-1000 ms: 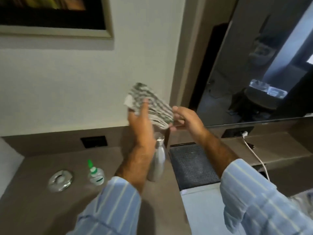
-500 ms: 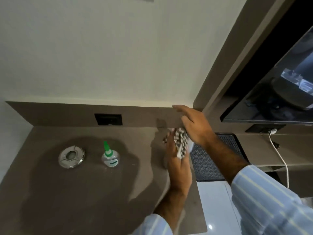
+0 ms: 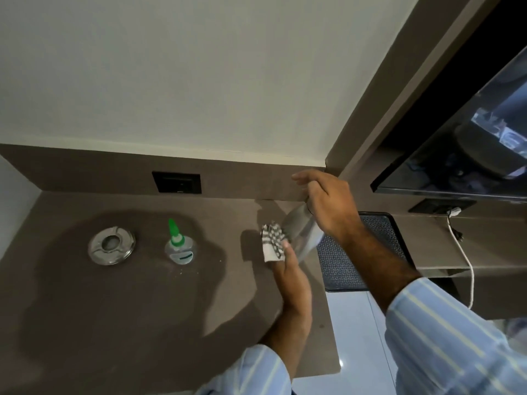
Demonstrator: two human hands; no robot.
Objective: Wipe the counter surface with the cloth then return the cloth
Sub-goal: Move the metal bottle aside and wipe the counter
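A bunched black-and-white patterned cloth (image 3: 273,241) sticks out of my left hand (image 3: 291,280), which grips it just above the brown counter (image 3: 119,309), near the counter's right end. My right hand (image 3: 328,203) is closed around the top of a steel bottle (image 3: 302,235) and holds it tilted, right beside the cloth. The bottle's lower end is blurred and points down toward my left hand.
A round metal ashtray (image 3: 111,245) and a clear bottle with a green nozzle (image 3: 180,246) stand on the counter's left half. A black socket (image 3: 176,182) is in the backsplash. A dark perforated tray (image 3: 356,252), a white cable (image 3: 462,252) and a TV (image 3: 470,143) lie to the right.
The cloth went from spread between both hands to bunched in my left hand and came down to the counter. My right hand let go of it and took the steel bottle.
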